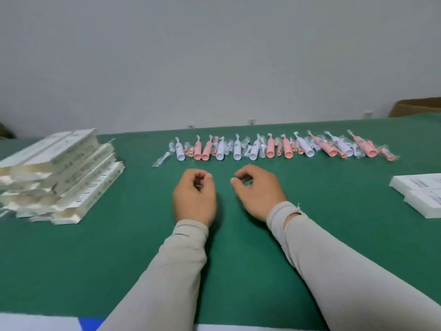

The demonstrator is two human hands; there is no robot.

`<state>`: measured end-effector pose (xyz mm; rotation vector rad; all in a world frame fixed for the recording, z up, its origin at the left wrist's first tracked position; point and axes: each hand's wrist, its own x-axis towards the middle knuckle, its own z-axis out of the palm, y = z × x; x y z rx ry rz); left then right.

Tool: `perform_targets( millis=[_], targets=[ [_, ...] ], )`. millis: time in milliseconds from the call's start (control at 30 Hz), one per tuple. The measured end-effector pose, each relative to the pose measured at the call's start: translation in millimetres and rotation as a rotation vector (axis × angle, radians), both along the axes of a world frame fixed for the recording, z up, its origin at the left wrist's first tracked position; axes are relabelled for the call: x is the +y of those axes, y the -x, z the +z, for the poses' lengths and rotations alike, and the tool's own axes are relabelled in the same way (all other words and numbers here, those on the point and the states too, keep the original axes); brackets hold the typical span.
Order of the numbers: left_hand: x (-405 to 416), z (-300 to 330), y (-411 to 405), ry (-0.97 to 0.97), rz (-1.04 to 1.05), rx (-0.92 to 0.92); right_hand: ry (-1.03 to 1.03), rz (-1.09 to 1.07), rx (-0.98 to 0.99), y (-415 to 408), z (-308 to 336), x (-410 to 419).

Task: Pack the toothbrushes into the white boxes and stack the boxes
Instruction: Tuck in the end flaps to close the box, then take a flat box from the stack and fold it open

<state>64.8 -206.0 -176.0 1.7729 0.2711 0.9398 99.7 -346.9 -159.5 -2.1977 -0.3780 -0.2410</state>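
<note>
1. Where the green felt-covered table (119, 247) lies nearest, two forearms in beige sleeves (346, 266) are stretched across it.
2. Beyond the cuffs, the left hand (194, 198) and right hand (259, 192) are held side by side, fingers loosely curled, nothing grasped.
3. At far left, a leaning stack of white cardboard boxes (59, 173) is seen; at the right edge, flat white boxes (420, 194) are laid.
4. Farthest, a row of pink and white plastic-wrapped toothbrushes (274, 148) is spread before the grey wall (214, 56).

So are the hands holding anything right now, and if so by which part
Nothing is held. The left hand and right hand hover loosely curled and empty above the green table, short of the row of toothbrushes.
</note>
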Motion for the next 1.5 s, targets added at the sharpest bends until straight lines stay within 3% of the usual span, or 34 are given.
perform_targets(
  millis=[233,433,600,733,867,1000,1067,1133,1233,1300,1400,1433,1500],
  targets=[
    [23.3,-1.5,6.5,-0.129,0.108,0.128,0.195,0.217,-0.175,1.0,-20.6,-3.0],
    [128.7,64.2,13.1,-0.613,0.523,0.285,0.142,0.214,-0.151,2.4,-16.0,-4.6],
    [212.4,92.3,41.5,-0.57,0.945,0.652,0.111,0.21,-0.154,6.0,-15.1,-0.3],
    [233.3,81.4,54.4,-0.538,0.977,0.743,0.091,0.197,-0.156,7.8,-13.8,-0.6],
    [237.0,79.4,60.5,-0.531,0.9,0.597,0.082,0.185,-0.15,8.7,-11.8,-1.6],
    [207.3,84.5,59.6,-0.56,0.696,0.133,0.03,0.184,-0.157,8.5,-11.1,-1.0],
    [167.2,87.5,51.9,-0.617,0.563,-0.124,-0.124,0.185,-0.114,6.6,-11.0,2.1],
    [111.3,81.1,43.2,-0.717,0.407,-0.27,-0.457,0.242,0.088,6.2,-6.4,5.5],
    [24.8,55.4,26.5,-0.837,0.119,-0.318,-0.924,0.359,0.462,6.8,3.4,2.1],
    [-20.3,38.6,16.7,-0.882,-0.02,-0.272,-1.096,0.363,0.504,5.4,8.6,-6.0],
    [-53.8,26.3,6.2,-0.933,-0.126,-0.261,-1.295,0.184,0.48,-0.5,15.8,-21.3],
    [-56.2,24.8,3.8,-0.891,-0.159,-0.315,-1.313,0.13,0.47,-3.4,17.3,-25.6],
    [-54.5,26.1,-1.5,-0.585,-0.167,-0.434,-1.231,0.073,0.456,-8.6,19.2,-34.2]
  ],
)
